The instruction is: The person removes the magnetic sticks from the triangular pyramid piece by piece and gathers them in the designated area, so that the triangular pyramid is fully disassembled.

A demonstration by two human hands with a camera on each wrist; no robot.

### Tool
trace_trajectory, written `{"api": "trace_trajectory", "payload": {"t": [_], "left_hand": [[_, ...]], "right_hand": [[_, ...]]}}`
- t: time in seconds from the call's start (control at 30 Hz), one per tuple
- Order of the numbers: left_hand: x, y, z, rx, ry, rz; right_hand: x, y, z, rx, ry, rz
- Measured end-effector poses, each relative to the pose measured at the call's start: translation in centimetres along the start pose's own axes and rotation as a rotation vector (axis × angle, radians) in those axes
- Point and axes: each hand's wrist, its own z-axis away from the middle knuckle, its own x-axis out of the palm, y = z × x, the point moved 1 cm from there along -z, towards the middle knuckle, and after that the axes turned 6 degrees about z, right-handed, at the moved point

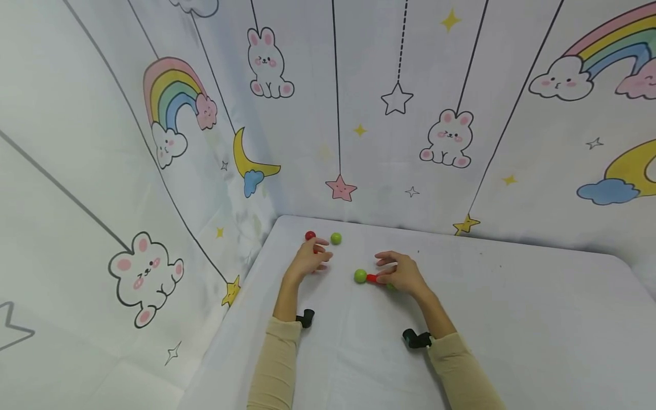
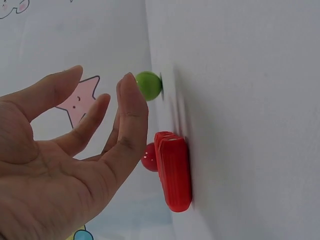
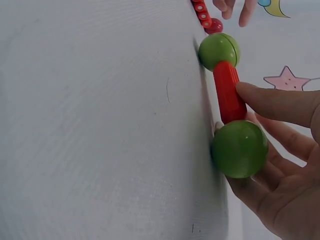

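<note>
My right hand (image 1: 404, 274) holds a red rod (image 3: 230, 95) that joins two green balls, a near one (image 3: 240, 149) and a far one (image 3: 219, 52). Its thumb presses on the rod, while the other fingers curl behind the near ball. The piece lies low, close to the white tabletop. My left hand (image 1: 307, 259) hovers with relaxed, parted fingers and nothing between them. Beside it, in the left wrist view, some red bars (image 2: 175, 172) lie together on the table, partly hidden from above by that hand.
A loose red ball (image 1: 310, 234) sits just beyond the left hand, with a single green ball (image 1: 336, 238) to its right. The white table (image 1: 512, 319) meets a printed cloth backdrop (image 1: 297, 142) at its far edge. A black wrist camera (image 1: 416, 339) sits on the right wrist.
</note>
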Motion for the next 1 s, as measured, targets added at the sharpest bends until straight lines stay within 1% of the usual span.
{"api": "trace_trajectory", "payload": {"t": [0.17, 0.27, 0.43, 0.57, 0.7, 0.83, 1.0], "left_hand": [[0.6, 0.1, 0.1, -0.030, -0.030, 0.056], [1.0, 0.2, 0.2, -0.049, -0.057, 0.086], [1.9, 0.3, 0.3, -0.075, -0.117, 0.061], [2.8, 0.2, 0.2, -0.091, -0.151, 0.039], [3.5, 0.1, 0.1, -0.107, -0.164, 0.040], [3.9, 0.3, 0.2, -0.119, -0.174, 0.035], [4.3, 0.2, 0.2, -0.117, -0.188, 0.026]], "right_hand": [[0.0, 0.0, 0.0, -0.024, -0.034, -0.023], [0.1, 0.0, 0.0, -0.031, -0.040, -0.024], [0.2, 0.1, -0.2, -0.061, -0.048, 0.005], [0.5, 0.0, -0.2, -0.062, -0.059, 0.012], [0.7, -0.1, -0.2, -0.059, -0.069, 0.016], [0.8, 0.1, -0.3, -0.075, -0.077, 0.017], [0.8, 0.1, -0.3, -0.096, -0.095, -0.009]]}}
